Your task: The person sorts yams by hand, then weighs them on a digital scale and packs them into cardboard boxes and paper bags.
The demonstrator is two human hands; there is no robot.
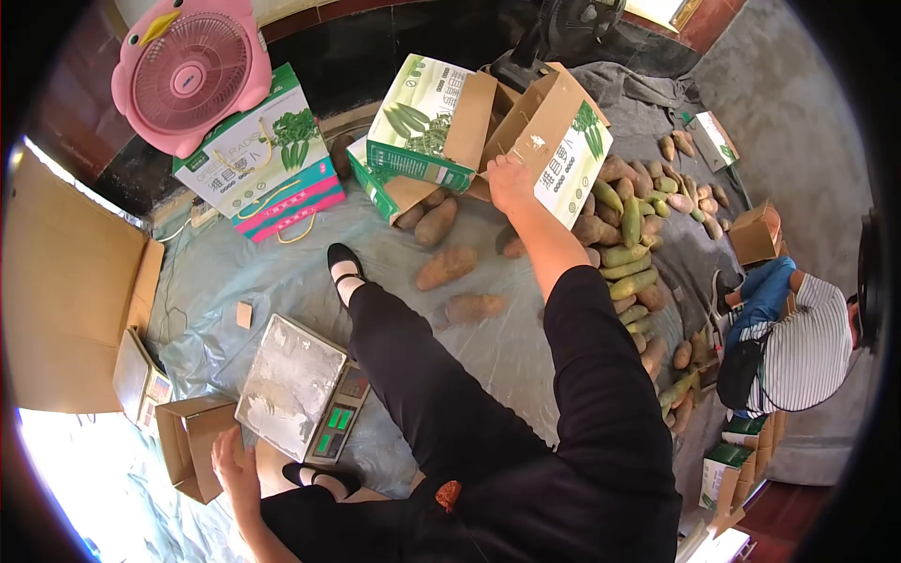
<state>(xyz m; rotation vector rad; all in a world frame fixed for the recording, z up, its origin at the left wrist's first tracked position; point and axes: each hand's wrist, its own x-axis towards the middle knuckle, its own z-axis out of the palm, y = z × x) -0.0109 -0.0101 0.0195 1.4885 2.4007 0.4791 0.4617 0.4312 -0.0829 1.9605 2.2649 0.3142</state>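
Note:
My right hand (510, 183) reaches far forward and grips the edge of an open cardboard box (579, 161) with green radish pictures on its white side. Next to it a second printed box (413, 122) stands tilted, its brown flap raised. My left hand (236, 471) hangs low at the left with fingers apart and nothing in it. It is beside a small open brown box (192, 446) and the digital scale (291, 380), whose metal plate is bare and whose display glows green.
Green radishes (631, 258) and brown, soil-coated roots (593, 229) lie heaped at the right; a few roots (446, 267) lie near my feet. A pink fan (192, 80) sits on stacked gift boxes (253, 150). A person in a striped shirt (807, 347) bends at the right.

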